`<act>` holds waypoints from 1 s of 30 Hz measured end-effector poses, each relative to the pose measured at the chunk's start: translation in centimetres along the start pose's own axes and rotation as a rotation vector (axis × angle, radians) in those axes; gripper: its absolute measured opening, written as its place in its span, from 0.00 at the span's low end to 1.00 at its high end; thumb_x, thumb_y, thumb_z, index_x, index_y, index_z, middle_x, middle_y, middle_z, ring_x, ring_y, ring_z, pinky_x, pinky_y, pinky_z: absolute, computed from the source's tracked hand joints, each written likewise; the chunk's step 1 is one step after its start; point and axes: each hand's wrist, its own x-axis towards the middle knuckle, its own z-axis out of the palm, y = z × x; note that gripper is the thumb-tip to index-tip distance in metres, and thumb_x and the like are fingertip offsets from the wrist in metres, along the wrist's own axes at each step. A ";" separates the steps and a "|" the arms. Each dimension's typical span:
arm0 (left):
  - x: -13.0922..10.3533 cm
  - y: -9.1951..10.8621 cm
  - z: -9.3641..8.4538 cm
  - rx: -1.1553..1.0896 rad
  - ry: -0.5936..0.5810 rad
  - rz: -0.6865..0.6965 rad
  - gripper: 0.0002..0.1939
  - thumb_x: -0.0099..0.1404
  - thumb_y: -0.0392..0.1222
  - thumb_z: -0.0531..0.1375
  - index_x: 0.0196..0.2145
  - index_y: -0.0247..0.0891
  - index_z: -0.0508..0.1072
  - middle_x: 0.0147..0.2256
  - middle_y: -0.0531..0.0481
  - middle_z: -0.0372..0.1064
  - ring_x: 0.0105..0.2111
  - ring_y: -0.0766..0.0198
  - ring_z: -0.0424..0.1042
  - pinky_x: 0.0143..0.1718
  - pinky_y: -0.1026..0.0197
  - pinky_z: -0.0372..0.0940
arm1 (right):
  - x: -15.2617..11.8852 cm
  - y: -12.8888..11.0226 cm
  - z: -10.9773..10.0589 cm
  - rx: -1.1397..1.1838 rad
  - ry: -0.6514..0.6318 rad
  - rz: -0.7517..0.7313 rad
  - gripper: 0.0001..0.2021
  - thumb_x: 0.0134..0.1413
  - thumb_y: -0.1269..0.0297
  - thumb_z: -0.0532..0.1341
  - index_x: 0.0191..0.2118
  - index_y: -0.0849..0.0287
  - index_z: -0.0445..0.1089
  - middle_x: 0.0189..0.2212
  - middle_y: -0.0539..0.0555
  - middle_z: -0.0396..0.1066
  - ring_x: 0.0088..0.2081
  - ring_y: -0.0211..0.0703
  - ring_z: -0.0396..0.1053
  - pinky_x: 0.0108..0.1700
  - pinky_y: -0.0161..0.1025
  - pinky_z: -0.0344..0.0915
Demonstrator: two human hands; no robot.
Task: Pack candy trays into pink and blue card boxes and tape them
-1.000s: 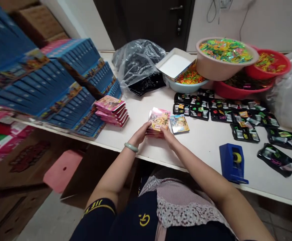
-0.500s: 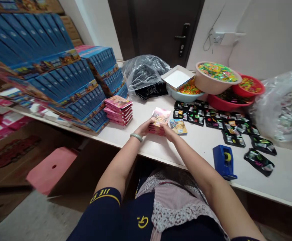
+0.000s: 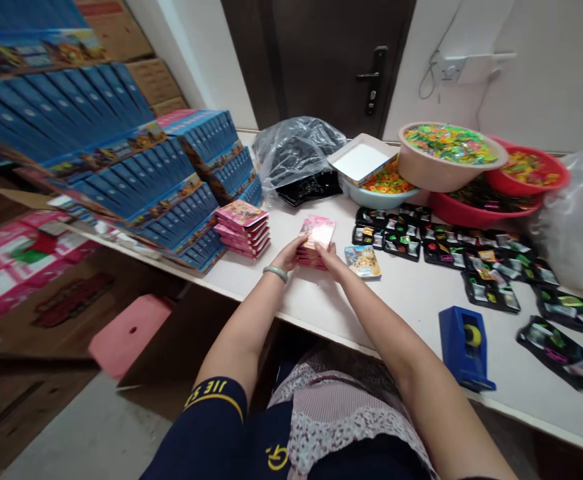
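A short stack of thin pink boxes [image 3: 320, 231] stands on the white table in front of me. My left hand [image 3: 294, 253] wraps its left side, a pale green bangle on the wrist. Against the stack's right side my right hand [image 3: 330, 261] closes, fingers bent round the edge. Just right of it lies a small blue and yellow picture box [image 3: 363, 261]. Another stack of pink boxes [image 3: 243, 228] sits to the left, apart from my hands.
Tall rows of blue boxes [image 3: 121, 147] rise on the left. Black filled trays [image 3: 489, 290] and a blue tape dispenser [image 3: 466, 347] lie at right. Behind stand a pink basin [image 3: 424, 167], a red basin [image 3: 471, 215] and a clear plastic bag [image 3: 291, 143]. A pink stool [image 3: 130, 337] is below.
The top box of the held stack, tilted up earlier, now lies flatter on the pile between my hands. The whole view has shifted slightly.
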 end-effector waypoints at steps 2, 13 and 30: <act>-1.2 0.0 -0.5 0.067 0.080 0.063 0.25 0.58 0.56 0.62 0.47 0.37 0.72 0.49 0.40 0.73 0.52 0.47 0.69 0.52 0.51 0.64 | -1.3 -0.1 -1.2 -0.052 -0.013 0.050 0.47 0.53 0.42 0.58 0.68 0.67 0.40 0.66 0.71 0.50 0.64 0.55 0.55 0.64 0.52 0.55; -4.5 7.1 -12.6 1.114 0.512 0.515 0.24 0.56 0.41 0.66 0.51 0.36 0.71 0.61 0.38 0.59 0.64 0.40 0.48 0.66 0.40 0.39 | -6.6 5.3 -10.5 -1.312 0.006 -0.172 0.27 0.61 0.48 0.53 0.63 0.48 0.61 0.70 0.56 0.44 0.69 0.66 0.32 0.62 0.66 0.46; -1.6 4.9 -14.4 1.072 0.554 0.566 0.14 0.64 0.36 0.51 0.39 0.34 0.76 0.48 0.41 0.72 0.55 0.54 0.63 0.63 0.50 0.53 | -10.6 7.5 -13.0 -1.309 0.241 0.087 0.28 0.65 0.52 0.46 0.68 0.47 0.51 0.71 0.55 0.40 0.70 0.64 0.30 0.62 0.64 0.47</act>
